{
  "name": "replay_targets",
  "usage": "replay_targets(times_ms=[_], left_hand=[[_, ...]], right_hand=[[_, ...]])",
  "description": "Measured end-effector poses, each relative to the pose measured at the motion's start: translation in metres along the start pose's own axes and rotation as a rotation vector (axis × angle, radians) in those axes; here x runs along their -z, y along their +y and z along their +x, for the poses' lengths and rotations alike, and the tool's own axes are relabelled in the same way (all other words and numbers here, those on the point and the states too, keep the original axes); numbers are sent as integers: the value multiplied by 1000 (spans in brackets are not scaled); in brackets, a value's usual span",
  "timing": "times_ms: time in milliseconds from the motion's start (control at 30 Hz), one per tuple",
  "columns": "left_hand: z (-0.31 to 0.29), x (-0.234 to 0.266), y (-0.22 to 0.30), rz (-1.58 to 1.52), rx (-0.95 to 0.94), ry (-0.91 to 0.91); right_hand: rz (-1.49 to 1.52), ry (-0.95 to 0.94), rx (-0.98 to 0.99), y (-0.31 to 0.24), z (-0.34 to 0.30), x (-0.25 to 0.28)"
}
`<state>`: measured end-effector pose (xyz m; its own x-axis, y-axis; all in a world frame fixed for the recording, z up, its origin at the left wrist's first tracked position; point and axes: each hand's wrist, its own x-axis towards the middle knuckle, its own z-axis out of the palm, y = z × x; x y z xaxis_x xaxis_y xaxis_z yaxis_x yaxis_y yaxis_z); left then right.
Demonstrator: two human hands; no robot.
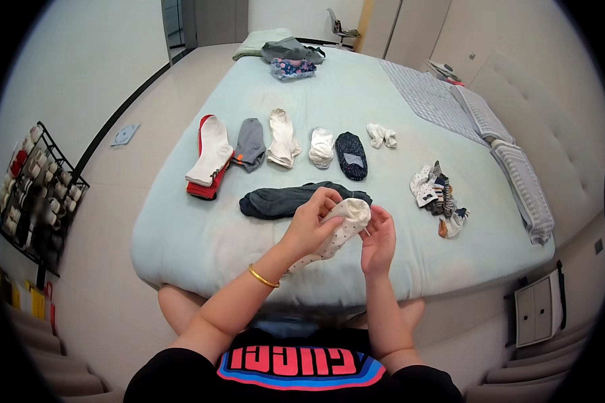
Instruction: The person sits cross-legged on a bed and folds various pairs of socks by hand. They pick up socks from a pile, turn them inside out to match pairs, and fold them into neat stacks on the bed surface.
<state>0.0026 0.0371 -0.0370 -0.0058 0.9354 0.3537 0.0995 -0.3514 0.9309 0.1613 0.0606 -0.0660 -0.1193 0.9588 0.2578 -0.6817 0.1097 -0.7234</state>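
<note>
Both hands are at a white sock with small dark dots (pixel 336 236), held up over the near side of the bed. My left hand (pixel 309 225) is closed on the sock below its rolled cuff. At the other side of the cuff, my right hand (pixel 379 238) pinches the edge with its fingertips. Just behind the hands lie long dark grey socks (pixel 275 200), partly covered by my left hand. Farther back runs a row: white and red socks (pixel 212 151), a grey pair (pixel 250 144), cream socks (pixel 282 138), a white bundle (pixel 321 148), dark patterned socks (pixel 351 156) and small white socks (pixel 382 136).
A loose pile of small mixed socks (pixel 439 198) lies to the right on the pale green bed (pixel 181 228). Toward the far end are a grey bag (pixel 292 50) and a floral bundle (pixel 292 68). A shoe rack (pixel 40 195) stands left; a small cabinet (pixel 538 312) is lower right.
</note>
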Motion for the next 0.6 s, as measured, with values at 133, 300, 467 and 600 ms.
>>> replay_targets(times_ms=[133,300,467,600], left_hand=[[-10,2,17,157,-187,106],[-9,8,33,301,-343,245],[-8,22,48,309,-282,145],[-9,25,56,293,-283,177]], right_hand=[[-289,12,18,-1,-5,-17],[-255,-81,-3,-4,-1,-33],[-152,-217,2,-11,4,-42],[-188,-151,51,-16,9,-47]])
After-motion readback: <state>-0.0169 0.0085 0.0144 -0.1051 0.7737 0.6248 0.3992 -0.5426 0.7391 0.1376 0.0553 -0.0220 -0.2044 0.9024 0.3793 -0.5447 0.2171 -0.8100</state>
